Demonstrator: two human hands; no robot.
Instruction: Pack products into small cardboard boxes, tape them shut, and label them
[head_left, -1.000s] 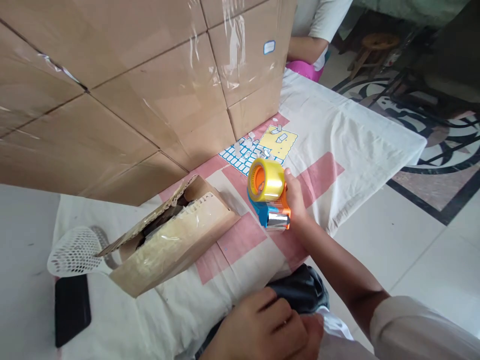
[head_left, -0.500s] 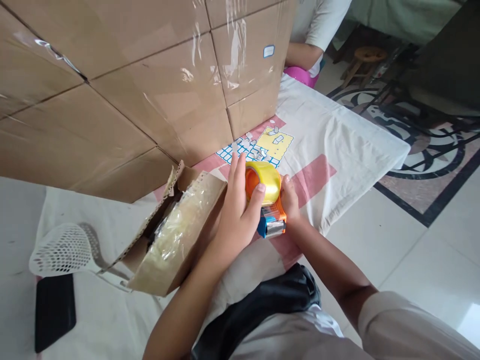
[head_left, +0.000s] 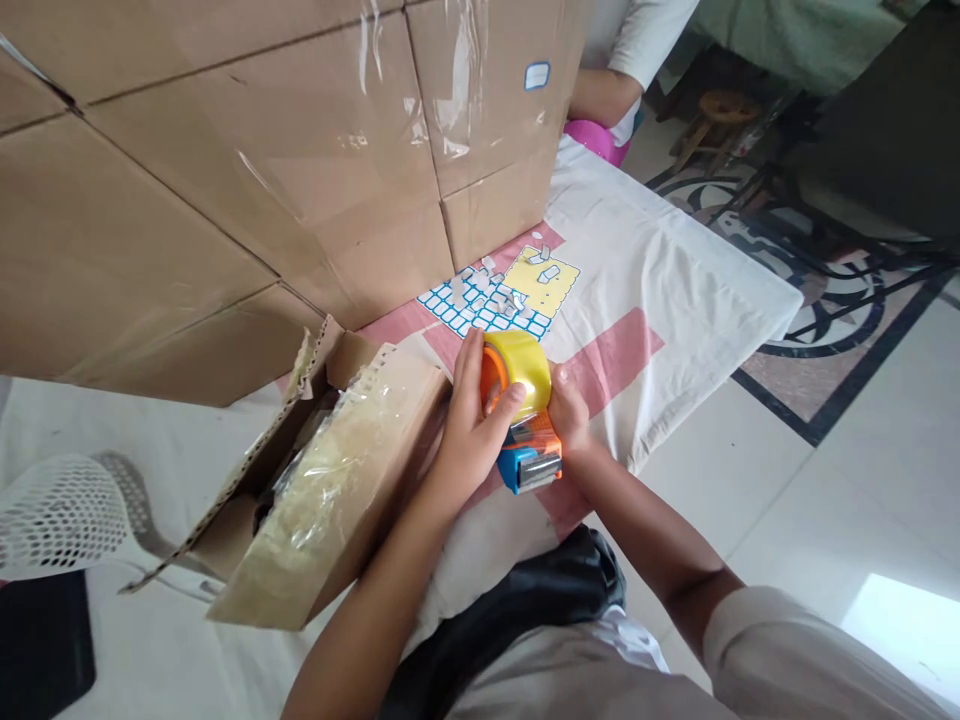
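Between my two hands is an orange and blue tape dispenser (head_left: 530, 465) fitted with a wide roll of yellowish tape (head_left: 521, 370). My left hand (head_left: 476, 415) grips the roll from the left, its thumb across the near side and its fingers along the far side. On the right, the fingers of my right hand (head_left: 568, 405) are closed on the dispenser's orange side, partly hidden behind it. Just beyond my hands lies a sheet of blue-edged white labels (head_left: 472, 300) beside a yellow backing sheet (head_left: 559, 285) with loose label bits on it.
Taped cardboard boxes (head_left: 315, 160) are stacked along the table's far left. An open small carton (head_left: 352, 480) stands left of my arms, near a white slotted skimmer (head_left: 67, 515) and a black flat object (head_left: 45, 640). Behind the stack shows another person's arm (head_left: 604, 95).
The view has shifted, so the boxes and skimmer sit farther left. My hands still hold the tape dispenser, tilted slightly differently, and more of the label sheet shows.
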